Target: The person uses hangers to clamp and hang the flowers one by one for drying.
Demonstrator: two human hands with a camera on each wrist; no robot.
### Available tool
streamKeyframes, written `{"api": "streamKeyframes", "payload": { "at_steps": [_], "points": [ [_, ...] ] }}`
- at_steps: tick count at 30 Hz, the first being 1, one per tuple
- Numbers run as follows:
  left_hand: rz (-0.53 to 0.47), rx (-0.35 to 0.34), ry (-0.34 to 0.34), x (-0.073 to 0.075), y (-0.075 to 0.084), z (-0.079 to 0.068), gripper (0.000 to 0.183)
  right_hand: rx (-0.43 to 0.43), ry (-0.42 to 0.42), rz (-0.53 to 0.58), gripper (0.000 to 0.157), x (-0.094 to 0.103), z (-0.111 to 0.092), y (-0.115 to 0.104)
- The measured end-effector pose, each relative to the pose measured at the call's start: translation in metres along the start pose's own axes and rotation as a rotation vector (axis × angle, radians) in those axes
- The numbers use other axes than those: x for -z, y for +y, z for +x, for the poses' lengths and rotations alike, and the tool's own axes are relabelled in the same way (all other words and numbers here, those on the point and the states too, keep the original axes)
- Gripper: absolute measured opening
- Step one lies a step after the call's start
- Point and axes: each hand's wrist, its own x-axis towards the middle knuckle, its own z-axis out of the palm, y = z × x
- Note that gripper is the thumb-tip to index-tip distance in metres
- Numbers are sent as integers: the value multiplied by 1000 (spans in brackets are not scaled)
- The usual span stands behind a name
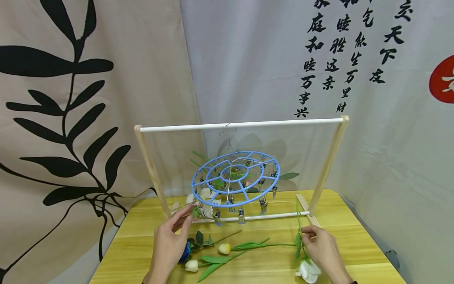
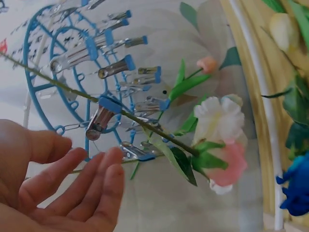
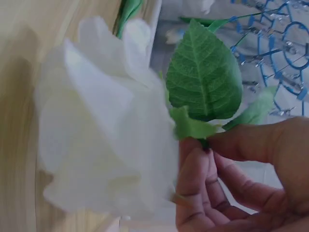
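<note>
A round blue clip hanger (image 1: 227,205) hangs by its metal hook from a white rail, with several small metal clips below its rings. One clip (image 2: 100,121) grips the stem of a pink rose (image 2: 224,162). Beside that clip is my left hand (image 1: 173,236), fingers loosely bent and nothing between them in the left wrist view. More flowers hang beyond, among them a white bloom (image 2: 219,118) and a peach tulip (image 2: 207,65). Low at the right, my right hand (image 1: 322,246) pinches a white rose (image 1: 308,271) just behind its bloom, between thumb and fingers. Its bloom points down, stem upward.
The rail (image 1: 283,123) tops a wooden stand (image 1: 329,163) on the wooden table (image 1: 361,248). In front of it lie a blue rose (image 1: 185,252), a yellowish tulip (image 1: 224,248) and a white tulip (image 1: 192,266). A printed curtain (image 1: 244,59) hangs close behind.
</note>
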Motion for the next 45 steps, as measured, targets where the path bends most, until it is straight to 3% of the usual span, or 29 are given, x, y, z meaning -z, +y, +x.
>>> {"api": "streamKeyframes", "payload": {
  "at_steps": [6,9,12,17,21,32,41,45],
  "points": [
    [94,-101,124,-5,-1,-20,17,4,-31,160,17,-11,-5,-18],
    [75,-125,124,-13,-1,-30,19,3,-63,262,18,-17,-9,-27],
    [11,-128,17,-23,1,-39,19,36,-131,364,16,-22,-12,-35],
    [-94,-143,-262,-40,2,-50,9,127,-280,480,16,-29,-19,-43],
    [-148,-151,-425,-53,4,-55,15,165,-362,535,15,-38,-26,-50],
    [-148,-122,-541,-78,13,-54,25,266,-474,623,17,-57,-42,-66],
    [-182,-35,-682,-85,10,-53,16,343,-459,600,15,-62,-48,-72],
    [-198,-30,-727,-85,9,-51,19,375,-447,596,13,-64,-48,-74]
  ]
}}
